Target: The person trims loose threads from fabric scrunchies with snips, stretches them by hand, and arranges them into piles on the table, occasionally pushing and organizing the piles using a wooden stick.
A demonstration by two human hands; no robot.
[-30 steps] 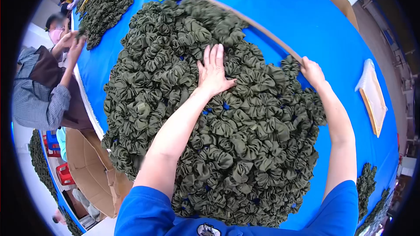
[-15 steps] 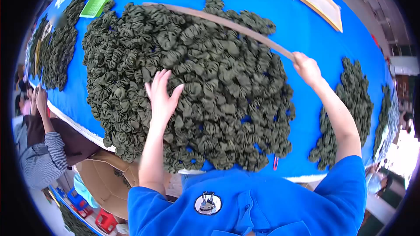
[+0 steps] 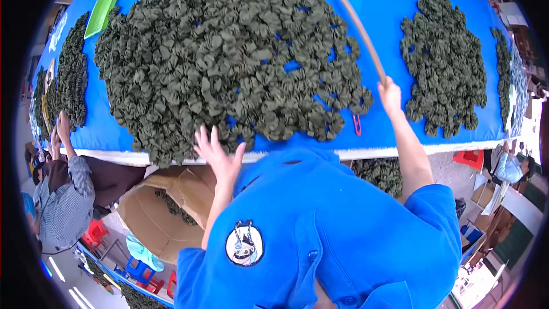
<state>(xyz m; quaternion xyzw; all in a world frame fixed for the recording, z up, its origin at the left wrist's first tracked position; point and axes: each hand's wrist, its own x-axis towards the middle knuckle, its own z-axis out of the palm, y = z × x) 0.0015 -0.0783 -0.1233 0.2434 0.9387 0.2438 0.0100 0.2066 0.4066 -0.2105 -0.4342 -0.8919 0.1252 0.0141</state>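
A large spread pile of dark green fabric scrunchies [image 3: 229, 51] covers the middle of the blue-covered table. My right hand [image 3: 390, 98] is closed round the near end of a long, thin wooden strip [image 3: 360, 26], which reaches up along the pile's right side and leaves the view at the top. My left hand [image 3: 220, 155] is open with fingers spread, at the pile's near edge by the table front. Whether its fingertips touch the scrunchies I cannot tell. Close to the pile's lower right lies a small red clip-like thing [image 3: 357, 125].
Another scrunchie pile [image 3: 446, 57] lies to the right, and more [image 3: 73, 74] at the far left. A green plastic basket [image 3: 107, 3] stands at the back left. Below the table edge is an open cardboard box [image 3: 148, 223]. A co-worker in a checked sleeve [image 3: 80, 180] works at left.
My view has tilted and shifted. My left hand has come from over the pile to its near edge. The wooden strip has swung from lying across the pile's back to its right side.
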